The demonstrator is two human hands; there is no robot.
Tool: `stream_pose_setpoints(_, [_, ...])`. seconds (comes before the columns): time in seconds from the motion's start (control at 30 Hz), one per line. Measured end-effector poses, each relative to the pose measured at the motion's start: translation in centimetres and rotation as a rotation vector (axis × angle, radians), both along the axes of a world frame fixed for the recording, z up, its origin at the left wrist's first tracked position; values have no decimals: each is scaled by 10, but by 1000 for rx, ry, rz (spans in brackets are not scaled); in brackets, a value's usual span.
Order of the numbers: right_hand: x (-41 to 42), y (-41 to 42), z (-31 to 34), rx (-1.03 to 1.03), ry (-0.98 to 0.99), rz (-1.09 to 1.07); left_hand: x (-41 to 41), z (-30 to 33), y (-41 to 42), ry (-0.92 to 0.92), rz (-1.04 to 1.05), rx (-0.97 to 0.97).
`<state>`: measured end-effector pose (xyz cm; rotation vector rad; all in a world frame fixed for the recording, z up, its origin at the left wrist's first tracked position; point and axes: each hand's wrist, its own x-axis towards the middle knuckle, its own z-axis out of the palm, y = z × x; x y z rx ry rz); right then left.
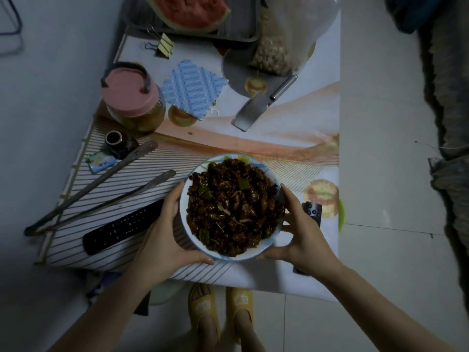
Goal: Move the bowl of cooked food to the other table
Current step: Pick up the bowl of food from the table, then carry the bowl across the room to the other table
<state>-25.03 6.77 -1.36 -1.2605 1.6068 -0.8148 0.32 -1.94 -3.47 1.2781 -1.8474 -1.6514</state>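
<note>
Now our fingers are curled around the bowl (269,243), one hand on each side. Our left hand (162,240) cups the left side, with the thumb lying along the near rim and the other fingers bent against the far left edge. Our right hand (302,232) cups the right side the same way, thumb at the near rim and fingers wrapped up the wall. Both hands are closed onto the bowl and touch it. We cannot tell if the bowl is lifted or sitting on the table (291,138).

The bowl is white with a blue rim. It is full of dark brown cooked food (233,207) with a few green bits. It is over the near part of the table, close to the near edge.

Just left of the bowl lies a long black remote (121,226), partly under our left hand. Just right of the bowl, behind our right hand, is a second, smaller remote (313,212). Left of the bowl and a bit farther away are metal tongs (106,185). Beyond the tongs are a small packet (101,162) and a little dark pot (118,144).

Far from the bowl on the left stands a jar (134,97) with a pink lid. Next to the jar lies a blue cloth (194,88). Straight beyond the bowl is a cleaver (256,107). At the far end are a watermelon (190,11) on a tray (243,26), two binder clips (162,45), and a clear bag of nuts (274,55).

Below the bowl, past the near table edge, we see our yellow slippers (220,311) on the floor.
</note>
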Motion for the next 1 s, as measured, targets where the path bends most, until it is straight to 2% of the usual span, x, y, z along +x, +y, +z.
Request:
stream_pose_setpoints(0.27, [-5,8,126,-65,-118,-98,-4,128,-11,78,-11,-21])
stream_pose_setpoints(0.47, [-34,24,219,-125,-168,-120,-38,224,-6,144,-79,-100])
stream_pose_setpoints(0.7, [-128,63,298,-186,-167,-87,-131,312,33,233,-73,-133])
stream_pose_setpoints(1.0, [-301,102,371,-215,-97,73,-293,341,116,368,78,-133])
